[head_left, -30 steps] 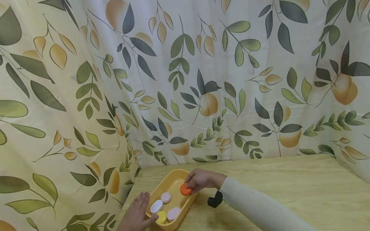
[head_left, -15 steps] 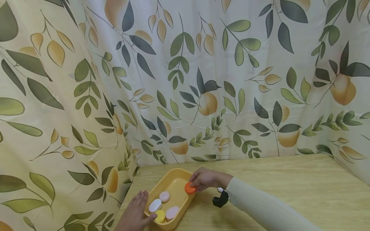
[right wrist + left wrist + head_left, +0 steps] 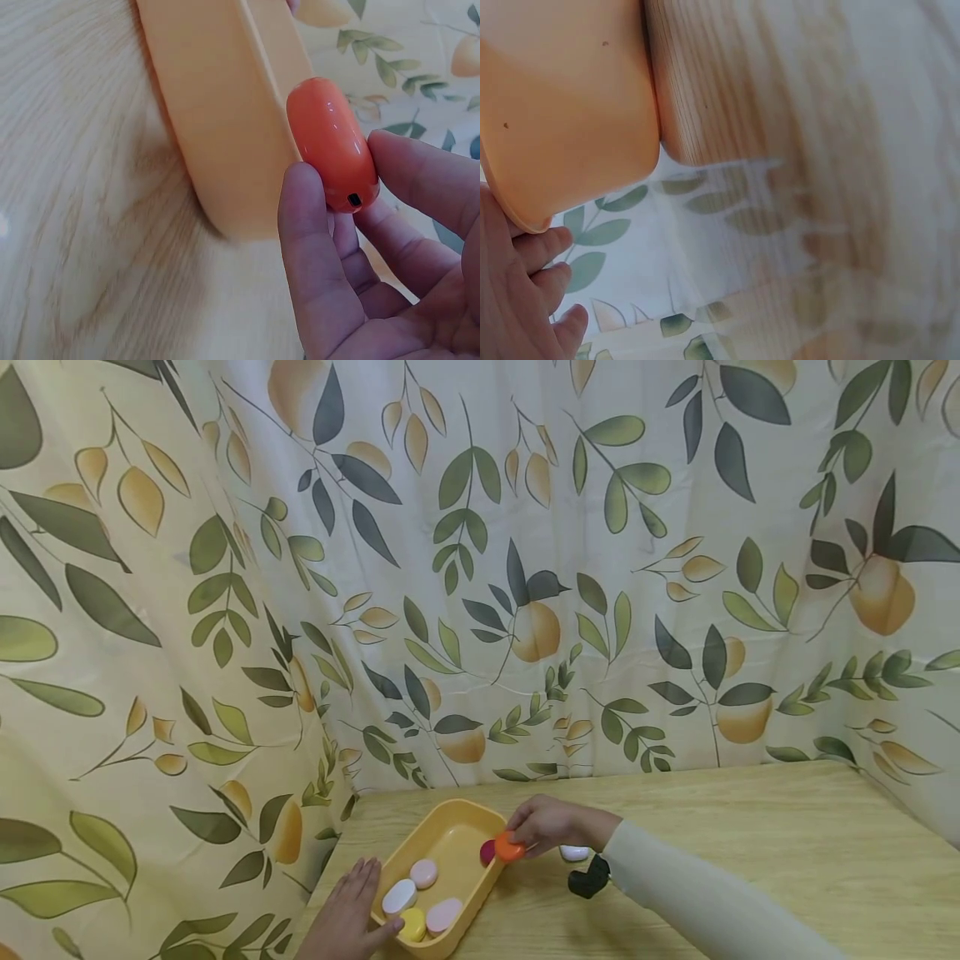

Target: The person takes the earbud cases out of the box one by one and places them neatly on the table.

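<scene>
My right hand (image 3: 547, 823) pinches a glossy orange earbud case (image 3: 510, 847) between thumb and fingers, at the right rim of the yellow tray (image 3: 411, 843). In the right wrist view, a small black port shows on the orange earbud case (image 3: 330, 146), beside the tray's outer wall (image 3: 217, 112). My left hand (image 3: 347, 910) rests at the tray's near left rim, fingers fairly straight and thumb over the near edge. Inside the tray lie a dark red case (image 3: 487, 852), a pale pink one (image 3: 423, 873), a white one (image 3: 400, 897), a yellow one (image 3: 412, 925) and a lilac one (image 3: 444, 916).
A white rounded object (image 3: 574, 853) lies on the wooden table (image 3: 720, 827), right of the tray. A black device (image 3: 589, 878) shows by the right wrist. A leaf-patterned curtain (image 3: 525, 610) hangs behind and to the left.
My right hand has moved right with the orange earbud case, from over the tray's inside to its right rim. The dark red case and the white object have come into sight. The left hand stays.
</scene>
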Motion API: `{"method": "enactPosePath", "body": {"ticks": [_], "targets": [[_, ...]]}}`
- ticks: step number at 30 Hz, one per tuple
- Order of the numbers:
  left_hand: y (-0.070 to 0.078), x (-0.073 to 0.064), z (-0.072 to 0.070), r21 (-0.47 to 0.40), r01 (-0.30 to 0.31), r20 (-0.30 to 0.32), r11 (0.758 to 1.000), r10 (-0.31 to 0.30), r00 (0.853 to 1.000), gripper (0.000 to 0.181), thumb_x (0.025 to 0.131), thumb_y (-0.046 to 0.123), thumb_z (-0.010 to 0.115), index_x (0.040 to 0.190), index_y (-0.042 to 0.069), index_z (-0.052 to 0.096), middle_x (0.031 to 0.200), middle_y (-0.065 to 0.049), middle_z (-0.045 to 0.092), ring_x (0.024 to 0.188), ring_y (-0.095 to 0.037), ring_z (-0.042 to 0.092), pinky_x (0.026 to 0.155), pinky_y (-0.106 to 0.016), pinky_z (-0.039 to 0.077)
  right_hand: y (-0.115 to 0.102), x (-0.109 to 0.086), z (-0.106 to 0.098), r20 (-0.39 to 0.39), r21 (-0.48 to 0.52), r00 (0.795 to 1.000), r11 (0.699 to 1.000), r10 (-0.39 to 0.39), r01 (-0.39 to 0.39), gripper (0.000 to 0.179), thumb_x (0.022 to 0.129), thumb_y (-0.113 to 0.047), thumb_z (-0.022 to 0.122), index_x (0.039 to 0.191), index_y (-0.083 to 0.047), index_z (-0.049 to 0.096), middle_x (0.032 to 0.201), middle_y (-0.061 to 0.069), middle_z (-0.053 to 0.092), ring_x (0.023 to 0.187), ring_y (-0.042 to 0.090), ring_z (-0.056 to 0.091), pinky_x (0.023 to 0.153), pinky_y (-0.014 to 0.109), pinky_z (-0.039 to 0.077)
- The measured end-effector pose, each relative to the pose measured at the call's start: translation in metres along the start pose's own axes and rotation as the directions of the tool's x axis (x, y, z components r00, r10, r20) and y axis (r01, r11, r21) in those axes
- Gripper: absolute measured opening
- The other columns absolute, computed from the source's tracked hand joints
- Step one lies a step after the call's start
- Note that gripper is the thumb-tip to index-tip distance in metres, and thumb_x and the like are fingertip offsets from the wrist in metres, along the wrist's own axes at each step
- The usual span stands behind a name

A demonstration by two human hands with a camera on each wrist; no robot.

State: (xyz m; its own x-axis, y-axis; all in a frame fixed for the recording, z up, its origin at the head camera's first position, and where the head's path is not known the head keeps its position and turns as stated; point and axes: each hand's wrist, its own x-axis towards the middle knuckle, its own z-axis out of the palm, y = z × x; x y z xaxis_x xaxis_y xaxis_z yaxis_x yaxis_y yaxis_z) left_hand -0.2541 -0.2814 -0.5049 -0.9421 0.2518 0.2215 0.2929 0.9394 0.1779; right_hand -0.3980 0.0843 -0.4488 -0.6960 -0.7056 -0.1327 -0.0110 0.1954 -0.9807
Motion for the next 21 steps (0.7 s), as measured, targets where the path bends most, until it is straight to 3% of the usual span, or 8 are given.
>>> {"method": "enactPosePath", "body": {"ticks": [21], "targets": [[0.003, 0.0, -0.005, -0.01, 0.017, 0.013, 1.0, -0.017, 1.0, 0.086, 0.093, 0.056, 0.056, 0.145, -0.01, 0.037, 0.149, -0.024, 0.036, 0.139, -0.042, 0.028, 0.109, -0.06, 0.023, 0.005, -0.023, -0.034, -0.052, -0.064, 0.998, 0.998, 0.023, -0.026, 0.021, 0.091, 0.0, 0.063, 0.109, 0.01, 0.064, 0.095, 0.013, 0.068, 0.083, 0.022, 0.066, 0.076, 0.041, 0.057]]}}
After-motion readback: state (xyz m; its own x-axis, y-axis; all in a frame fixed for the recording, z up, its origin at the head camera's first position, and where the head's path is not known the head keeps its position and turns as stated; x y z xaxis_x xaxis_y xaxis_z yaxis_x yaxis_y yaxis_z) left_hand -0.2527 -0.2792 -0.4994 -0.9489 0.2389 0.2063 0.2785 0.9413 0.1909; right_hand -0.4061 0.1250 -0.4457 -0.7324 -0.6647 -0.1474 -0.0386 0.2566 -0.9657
